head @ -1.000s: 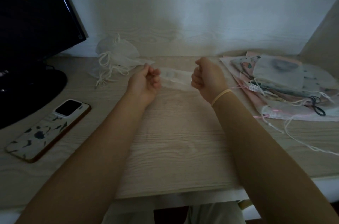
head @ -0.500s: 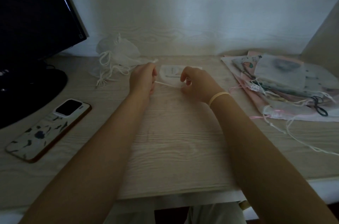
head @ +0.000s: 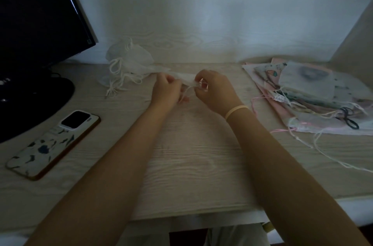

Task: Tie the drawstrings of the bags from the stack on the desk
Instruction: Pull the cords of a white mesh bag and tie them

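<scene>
Bag [head: 182, 77]: sheer, white, bunched

monitor [head: 36, 23] back left | phone [head: 53, 142] face-down, front left, beside monitor base

Phone [head: 51, 143] sits on the desk [head: 191, 165] to my left, in front of the monitor [head: 38, 23]; bag stack [head: 314, 94] far right, tied bags [head: 129, 64] back-left.
</scene>
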Demonstrator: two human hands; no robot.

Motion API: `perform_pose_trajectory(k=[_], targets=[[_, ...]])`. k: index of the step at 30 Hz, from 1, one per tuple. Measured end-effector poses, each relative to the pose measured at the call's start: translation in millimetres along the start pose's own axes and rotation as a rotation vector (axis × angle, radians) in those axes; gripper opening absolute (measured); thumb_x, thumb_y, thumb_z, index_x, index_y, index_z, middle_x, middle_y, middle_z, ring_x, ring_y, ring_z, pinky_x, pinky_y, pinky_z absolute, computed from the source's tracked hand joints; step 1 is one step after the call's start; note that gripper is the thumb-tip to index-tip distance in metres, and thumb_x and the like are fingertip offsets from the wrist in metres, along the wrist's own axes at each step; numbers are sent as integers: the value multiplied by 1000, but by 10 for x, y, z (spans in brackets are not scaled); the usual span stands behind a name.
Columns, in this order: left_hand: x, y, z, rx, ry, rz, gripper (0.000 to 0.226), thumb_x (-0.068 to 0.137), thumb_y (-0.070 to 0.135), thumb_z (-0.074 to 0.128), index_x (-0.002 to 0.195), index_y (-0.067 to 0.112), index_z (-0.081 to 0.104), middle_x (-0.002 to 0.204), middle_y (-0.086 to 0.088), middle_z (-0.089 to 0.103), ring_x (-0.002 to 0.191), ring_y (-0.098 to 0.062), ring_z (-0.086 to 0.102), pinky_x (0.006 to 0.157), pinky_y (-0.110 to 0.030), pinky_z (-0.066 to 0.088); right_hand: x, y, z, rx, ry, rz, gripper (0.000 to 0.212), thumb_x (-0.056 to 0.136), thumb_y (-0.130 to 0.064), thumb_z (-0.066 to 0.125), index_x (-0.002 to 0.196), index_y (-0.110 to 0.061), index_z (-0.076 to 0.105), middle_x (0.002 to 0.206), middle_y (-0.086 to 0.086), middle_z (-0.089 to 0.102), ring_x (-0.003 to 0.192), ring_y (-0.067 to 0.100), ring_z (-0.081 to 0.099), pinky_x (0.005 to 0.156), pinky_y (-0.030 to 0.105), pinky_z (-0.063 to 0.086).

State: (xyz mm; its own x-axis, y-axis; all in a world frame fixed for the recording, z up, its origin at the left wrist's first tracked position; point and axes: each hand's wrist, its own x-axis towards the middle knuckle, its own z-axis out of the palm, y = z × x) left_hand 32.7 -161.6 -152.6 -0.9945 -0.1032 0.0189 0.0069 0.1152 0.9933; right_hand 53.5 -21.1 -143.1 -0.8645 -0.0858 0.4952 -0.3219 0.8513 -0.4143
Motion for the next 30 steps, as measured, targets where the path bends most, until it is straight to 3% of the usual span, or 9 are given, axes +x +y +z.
perform_pose_trajectory(k=[3, 6, 8, 12, 16, 20, 23, 26, 30], targets=[[-82, 100, -12, -10, -89, -51, 14, 92, 22, 52, 97, 9, 50, 66, -8, 62, 37, -17, 54, 38, -20, 38, -4, 1, -1, 11, 22, -6, 18, 80, -13, 66, 98, -9, 64, 88, 12, 64, 78, 23, 58, 70, 29, 41], [-103, 126, -56, 183, -197, -27, 30, 89, 33, 53, 69, 14, 63, 41, 6, 44, 29, -8, 35, 37, -17, 26, 1, 26, 13, -15, 15, 7, 18, 80, -13, 66, 98, -10, 66, 90, 12, 64, 79, 23, 59, 70, 27, 40], [-118, 142, -61, 180, -215, 39, 31, 81, 32, 57, 54, 18, 62, 38, 7, 38, 31, -9, 32, 42, -22, 25, 5, 39, 21, -46, -4, 34, 18, 80, -15, 67, 98, -11, 69, 91, 12, 67, 83, 26, 61, 73, 28, 43], [-155, 195, -55, 47, -190, 181, 27, 89, 25, 61, 62, 20, 67, 44, 3, 41, 41, -11, 37, 42, -18, 28, -6, -13, 55, -50, -124, 38, 16, 81, -14, 65, 95, -10, 72, 92, 11, 71, 87, 24, 65, 72, 21, 38], [-153, 170, -45, 10, -252, 183, 22, 96, 19, 55, 78, 17, 67, 38, 7, 44, 37, -7, 40, 38, -13, 29, -13, -52, 137, -4, -205, 53, 21, 83, -16, 66, 103, -12, 69, 99, 8, 70, 93, 22, 64, 74, 19, 37], [-88, 103, -52, -70, -196, 136, 15, 97, 12, 53, 93, 9, 66, 66, 1, 59, 34, -5, 37, 37, -13, 25, -48, -20, 95, 97, -197, 65, 28, 83, -3, 58, 108, -10, 66, 97, 8, 67, 86, 19, 59, 72, 14, 34], [-47, 41, -48, 54, -127, 162, 13, 92, 18, 61, 87, 15, 73, 57, 5, 54, 35, -2, 38, 38, -14, 28, -58, 6, 56, 86, -206, 89, 26, 83, -3, 57, 105, -12, 65, 91, 3, 64, 79, 12, 53, 68, 11, 31], [-27, 23, -56, 249, -68, 220, 9, 84, 23, 68, 80, 19, 76, 47, 14, 54, 43, 4, 45, 49, -15, 36, -25, 39, 31, -7, -203, 103, 15, 83, -13, 64, 98, -12, 68, 94, 6, 68, 85, 18, 59, 72, 17, 36], [-27, -1, -53, 453, -124, 308, 14, 86, 21, 67, 92, 16, 77, 77, 6, 68, 75, -5, 60, 70, -20, 41, -1, 11, -7, -73, -163, 89, 19, 87, -23, 61, 92, -8, 72, 95, 8, 70, 90, 22, 61, 79, 26, 42]])
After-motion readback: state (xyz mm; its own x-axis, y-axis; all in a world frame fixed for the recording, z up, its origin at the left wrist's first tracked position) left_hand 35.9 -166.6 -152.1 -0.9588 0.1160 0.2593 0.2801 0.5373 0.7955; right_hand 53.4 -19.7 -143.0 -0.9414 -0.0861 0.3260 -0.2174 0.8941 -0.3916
